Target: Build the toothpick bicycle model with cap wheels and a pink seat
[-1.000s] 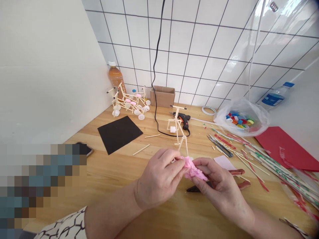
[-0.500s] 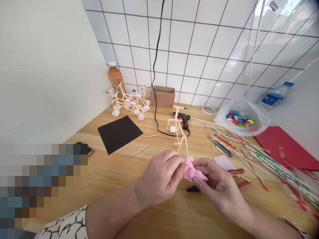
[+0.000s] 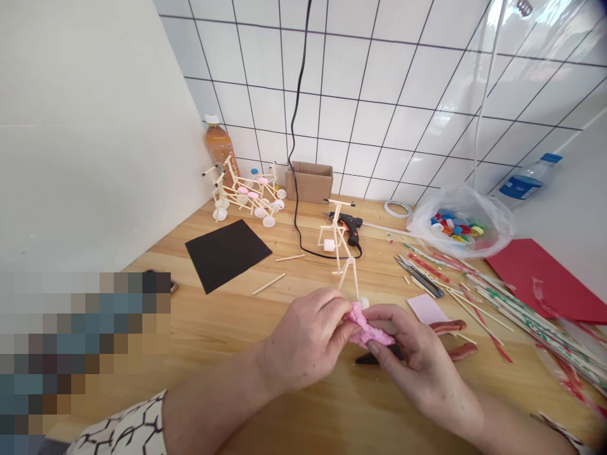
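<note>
A crumpled pink lump (image 3: 367,332) is pinched between my two hands, low in the middle of the view. My left hand (image 3: 306,338) grips its left end with thumb and fingers. The fingertips of my right hand (image 3: 415,354) hold its right side. Just beyond the hands stands a small frame of pale sticks (image 3: 337,234) with a white block at its side. Pliers with reddish handles (image 3: 462,352) lie partly hidden under my right hand. A pale pink paper square (image 3: 427,308) rests beside it.
Stick models (image 3: 246,193) and a bottle (image 3: 219,148) stand back left. Black sheet (image 3: 227,254), glue gun (image 3: 348,226) and cardboard box (image 3: 310,183) lie beyond the hands. Right: scissors (image 3: 422,278), bag of caps (image 3: 459,224), wrapped sticks (image 3: 535,325), red sheet (image 3: 545,278).
The pink lump has changed shape a little between my fingers, its upper part now narrower. Both hands stay in nearly the same place.
</note>
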### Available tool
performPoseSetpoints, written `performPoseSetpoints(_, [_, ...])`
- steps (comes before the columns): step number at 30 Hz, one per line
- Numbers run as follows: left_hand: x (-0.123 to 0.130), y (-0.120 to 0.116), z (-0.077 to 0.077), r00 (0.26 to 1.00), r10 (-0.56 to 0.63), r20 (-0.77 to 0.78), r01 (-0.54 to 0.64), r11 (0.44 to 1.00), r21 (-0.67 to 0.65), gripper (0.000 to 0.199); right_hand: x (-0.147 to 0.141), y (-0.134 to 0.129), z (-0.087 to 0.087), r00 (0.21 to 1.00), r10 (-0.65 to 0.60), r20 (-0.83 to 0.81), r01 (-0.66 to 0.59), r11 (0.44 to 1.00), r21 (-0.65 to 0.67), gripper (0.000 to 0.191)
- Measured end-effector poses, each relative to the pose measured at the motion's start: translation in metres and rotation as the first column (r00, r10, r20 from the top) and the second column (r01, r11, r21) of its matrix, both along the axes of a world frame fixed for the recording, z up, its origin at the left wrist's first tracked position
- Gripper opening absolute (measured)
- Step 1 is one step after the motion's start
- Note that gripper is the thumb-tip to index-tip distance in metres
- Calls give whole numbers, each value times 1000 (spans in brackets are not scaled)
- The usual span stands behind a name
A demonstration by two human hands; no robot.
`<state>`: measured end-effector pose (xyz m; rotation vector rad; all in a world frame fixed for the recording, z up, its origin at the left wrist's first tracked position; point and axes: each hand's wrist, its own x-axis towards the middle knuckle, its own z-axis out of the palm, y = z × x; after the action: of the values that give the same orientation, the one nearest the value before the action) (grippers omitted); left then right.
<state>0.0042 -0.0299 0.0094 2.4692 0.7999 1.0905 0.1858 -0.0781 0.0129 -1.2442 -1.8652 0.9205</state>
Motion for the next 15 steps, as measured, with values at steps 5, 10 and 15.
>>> performPoseSetpoints(5, [-2, -2, 1, 995, 33, -97, -22, 994, 110, 14, 0, -1, 0, 996, 36, -87, -44, 995, -85, 30])
performPoseSetpoints(10, [-2, 0, -1, 993, 28, -112, -18, 996, 84, 18, -1, -1, 3, 993, 36, -115, -51, 989, -136, 28])
performPoseSetpoints(15, [0, 2, -4, 999, 1, 47, 2, 998, -55, 18, -1, 4, 7, 993, -17, -120, 1, 991, -135, 25])
